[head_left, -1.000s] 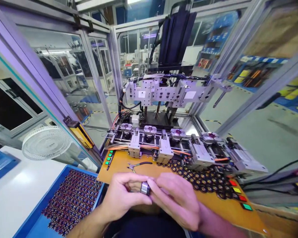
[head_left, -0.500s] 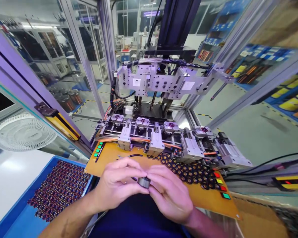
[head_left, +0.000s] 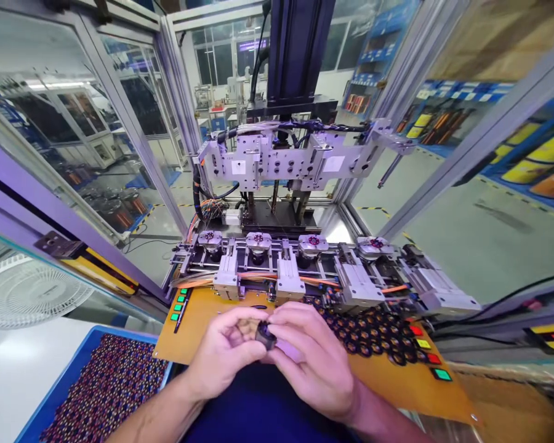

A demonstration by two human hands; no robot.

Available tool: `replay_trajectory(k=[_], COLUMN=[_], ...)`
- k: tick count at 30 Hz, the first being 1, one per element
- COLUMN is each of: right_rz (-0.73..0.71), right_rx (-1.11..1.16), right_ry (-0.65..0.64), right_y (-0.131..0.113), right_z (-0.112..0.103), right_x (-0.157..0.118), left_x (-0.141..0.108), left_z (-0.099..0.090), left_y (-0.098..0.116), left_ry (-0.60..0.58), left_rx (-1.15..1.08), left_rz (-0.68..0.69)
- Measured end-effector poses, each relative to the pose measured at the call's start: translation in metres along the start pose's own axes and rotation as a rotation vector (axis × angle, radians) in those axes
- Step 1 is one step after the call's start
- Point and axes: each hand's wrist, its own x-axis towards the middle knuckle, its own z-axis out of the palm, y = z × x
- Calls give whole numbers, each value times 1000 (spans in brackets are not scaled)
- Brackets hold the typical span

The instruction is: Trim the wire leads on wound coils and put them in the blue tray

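A small dark ring-shaped part [head_left: 265, 336] sits between the fingertips of both hands, its open face tipped up so that the inside shows. My left hand [head_left: 228, 347] pinches it from the left with thumb and fingers. From the right, my right hand [head_left: 311, 357] has its thumb and fingers closed against the same part. Both hands are above the front edge of the orange-yellow work panel [head_left: 194, 326]. Many similar black rings with coppery centres [head_left: 369, 332] lie on the panel to the right of my right hand.
Behind the panel is a machine with several round fixtures [head_left: 313, 243] under a metal head plate [head_left: 286, 163]. A blue tray [head_left: 85, 351] full of small parts stands at left, near a white fan [head_left: 32, 289]. Lit buttons [head_left: 434, 358] line the panel's sides.
The ring-shaped part has turned in my fingers, from its grey side wall showing to its open face showing. The view has shifted, with the machine sitting a little lower and further left.
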Motion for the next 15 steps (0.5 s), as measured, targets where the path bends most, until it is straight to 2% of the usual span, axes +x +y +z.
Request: replay_trajectory(k=[2,4,6,9,11,15], right_rz=[60,85,101,124,140,195], right_rx=[92,150,170,178,183,198], right_ry=[-2,-14,-19,-17,-11,18], right_y=[2,4,4,4,4,2], right_z=[1,1,1,1,2,7], right_x=[1,2,2,0,-2,-8], left_x=[2,2,2,3,6,9], left_z=[-1,-2,-4,-8,-10,-14], left_y=[-7,-10,-10,-6,-5,-11], left_ry=[-92,-146,-135,-56,-14,45], left_rx=[-225,-297,-162,217,383,472], left_rz=[-112,-129,-49,198,324,391])
